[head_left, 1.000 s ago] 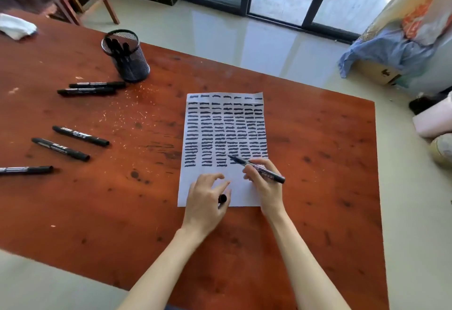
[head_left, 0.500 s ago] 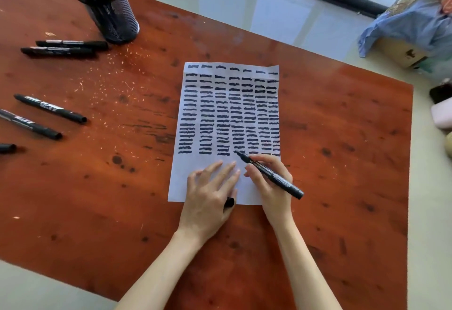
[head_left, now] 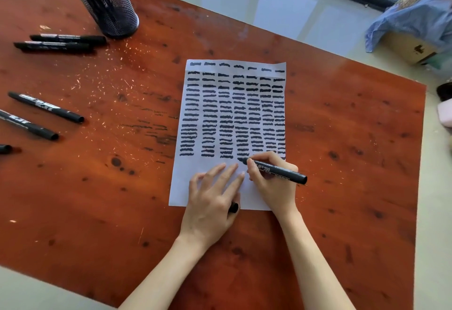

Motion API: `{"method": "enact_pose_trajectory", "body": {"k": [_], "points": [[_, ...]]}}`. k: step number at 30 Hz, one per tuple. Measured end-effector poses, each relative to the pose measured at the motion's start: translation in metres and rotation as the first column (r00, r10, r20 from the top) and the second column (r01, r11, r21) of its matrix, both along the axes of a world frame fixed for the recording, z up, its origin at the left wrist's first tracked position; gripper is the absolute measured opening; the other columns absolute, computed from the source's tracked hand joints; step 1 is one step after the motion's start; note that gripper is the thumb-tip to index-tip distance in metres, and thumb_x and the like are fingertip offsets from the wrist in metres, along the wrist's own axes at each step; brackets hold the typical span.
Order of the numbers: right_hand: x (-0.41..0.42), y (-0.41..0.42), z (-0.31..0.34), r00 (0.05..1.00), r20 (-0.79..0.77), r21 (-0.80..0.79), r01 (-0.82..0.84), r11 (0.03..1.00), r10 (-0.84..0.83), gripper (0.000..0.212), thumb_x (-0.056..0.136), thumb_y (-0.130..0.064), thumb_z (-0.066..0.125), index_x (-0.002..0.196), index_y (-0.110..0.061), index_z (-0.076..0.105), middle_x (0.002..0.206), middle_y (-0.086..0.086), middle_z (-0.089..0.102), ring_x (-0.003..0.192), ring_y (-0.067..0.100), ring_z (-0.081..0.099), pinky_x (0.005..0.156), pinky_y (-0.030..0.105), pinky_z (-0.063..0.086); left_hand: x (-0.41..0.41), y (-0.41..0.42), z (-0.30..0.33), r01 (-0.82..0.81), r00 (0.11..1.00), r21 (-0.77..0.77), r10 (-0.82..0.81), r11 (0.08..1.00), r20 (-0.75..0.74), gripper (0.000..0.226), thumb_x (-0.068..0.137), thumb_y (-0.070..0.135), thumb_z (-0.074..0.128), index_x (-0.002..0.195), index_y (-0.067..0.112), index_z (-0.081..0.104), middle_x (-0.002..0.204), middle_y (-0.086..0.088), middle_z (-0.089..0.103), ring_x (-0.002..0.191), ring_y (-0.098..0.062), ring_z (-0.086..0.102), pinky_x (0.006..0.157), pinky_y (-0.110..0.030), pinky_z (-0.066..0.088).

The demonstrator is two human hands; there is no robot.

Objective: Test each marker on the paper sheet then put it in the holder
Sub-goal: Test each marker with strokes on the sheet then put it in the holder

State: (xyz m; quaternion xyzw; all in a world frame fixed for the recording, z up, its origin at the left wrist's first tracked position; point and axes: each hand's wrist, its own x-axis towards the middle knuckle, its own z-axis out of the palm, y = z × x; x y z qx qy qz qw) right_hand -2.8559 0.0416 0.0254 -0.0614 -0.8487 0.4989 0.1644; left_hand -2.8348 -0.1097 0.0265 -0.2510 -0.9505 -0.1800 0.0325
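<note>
Table (head_left: pixel 342 138): reddish wood w/ dark knots, semi-gloss varnish, scuffed and flecked w/ pale scratches at left. Paper sheet (head_left: pixel 208 187): white, matt, thin, creased near top edge. Holder (head_left: pixel 115 8): black metal mesh. Marker (head_left: pixel 278 170) and loose markers (head_left: pixel 46 106): black plastic, smooth, slight sheen. Floor (head_left: pixel 269 8): pale tile, glossy, reflective. Blue cloth (head_left: pixel 415 21): crumpled, matt.

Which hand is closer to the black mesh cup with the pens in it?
Left. The left hand lies flat on the paper sheet, on the side toward the holder at the table's far left. The right hand, gripping the marker, is farther right.
</note>
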Motion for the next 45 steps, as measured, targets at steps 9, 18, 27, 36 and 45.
{"method": "enact_pose_trajectory", "body": {"k": [9,18,27,36,45], "points": [[-0.0012,-0.0011,-0.0003,1.000,0.013,0.051,0.021,0.998,-0.022,0.027,0.079,-0.031,0.061,0.070,-0.006,0.066,0.058,-0.002,0.064,0.054,-0.010,0.052,0.054,0.002,0.037,-0.0011,-0.0003,0.0031,0.007,1.000,-0.016,-0.007,1.000,0.013,0.044,0.081,0.027,0.047,0.124,0.018,0.053,0.133,-0.002,0.054,0.121,-0.021,0.042,0.092,-0.040,0.030],[-0.0015,-0.0006,-0.0010,1.000,-0.004,0.084,0.015,0.996,-0.015,0.027,0.079,-0.030,0.061,0.070,-0.005,0.065,0.056,0.000,0.064,0.055,0.006,0.055,0.052,0.003,0.037,-0.0011,-0.0004,0.0052,0.004,0.999,-0.017,-0.003,1.000,0.044,0.043,0.082,0.027,0.046,0.123,0.018,0.055,0.133,-0.002,0.054,0.122,-0.020,0.041,0.093,-0.039,0.029],[-0.0025,-0.0017,-0.0007,1.000,-0.012,0.084,0.021,0.996,-0.020,0.024,0.079,-0.027,0.062,0.069,-0.005,0.065,0.056,0.001,0.063,0.056,0.009,0.056,0.051,0.007,0.039,-0.0016,-0.0008,0.0069,0.011,0.998,-0.027,-0.009,1.000,0.069,0.046,0.081,0.026,0.045,0.125,0.019,0.054,0.134,-0.001,0.053,0.123,-0.020,0.040,0.093,-0.040,0.029],[-0.0029,-0.0012,0.0001,0.999,-0.017,0.085,0.029,0.996,-0.028,0.024,0.080,-0.025,0.061,0.068,-0.004,0.062,0.055,0.003,0.062,0.056,0.012,0.056,0.050,0.009,0.039,-0.0017,-0.0010,0.0068,0.012,0.997,-0.037,-0.009,0.999,0.083,0.045,0.082,0.027,0.044,0.125,0.019,0.056,0.134,-0.001,0.053,0.123,-0.020,0.041,0.093,-0.040,0.029],[-0.0024,-0.0011,-0.0002,0.999,-0.012,0.089,0.049,0.995,-0.048,0.027,0.079,-0.026,0.059,0.066,-0.003,0.060,0.053,0.005,0.061,0.056,0.013,0.055,0.050,0.011,0.037,-0.0010,-0.0008,0.0055,0.008,0.997,-0.036,-0.005,0.999,0.076,0.044,0.083,0.027,0.045,0.125,0.020,0.055,0.134,-0.001,0.053,0.123,-0.020,0.041,0.093,-0.041,0.031]]}}
